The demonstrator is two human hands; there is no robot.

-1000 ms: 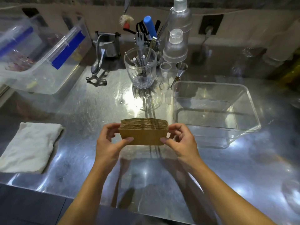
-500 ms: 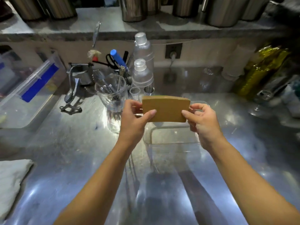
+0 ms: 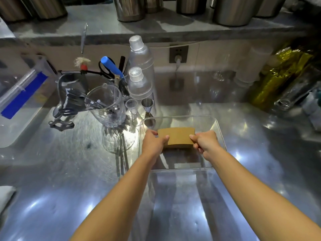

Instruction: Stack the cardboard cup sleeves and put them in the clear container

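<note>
A stack of brown cardboard cup sleeves (image 3: 177, 137) is held flat-side towards me, inside the rim of the clear container (image 3: 219, 132). My left hand (image 3: 152, 142) grips the stack's left end and my right hand (image 3: 205, 142) grips its right end. Both hands reach down into the container from the near side. The stack's lower edge sits low in the container; I cannot tell whether it touches the bottom. The container stands on the steel counter straight ahead of me.
A glass pitcher with stirrers (image 3: 106, 106), two clear plastic bottles (image 3: 139, 84), a small cup and a metal jigger (image 3: 147, 106) crowd the container's left rear. A large plastic bin with a blue clip (image 3: 19, 100) sits far left, a white cloth (image 3: 5, 197) near left, gold bags (image 3: 279, 75) right.
Both hands carried the stack from near my body forward and right, then lowered it from above the container down inside its rim. My head view also shifted forward.
</note>
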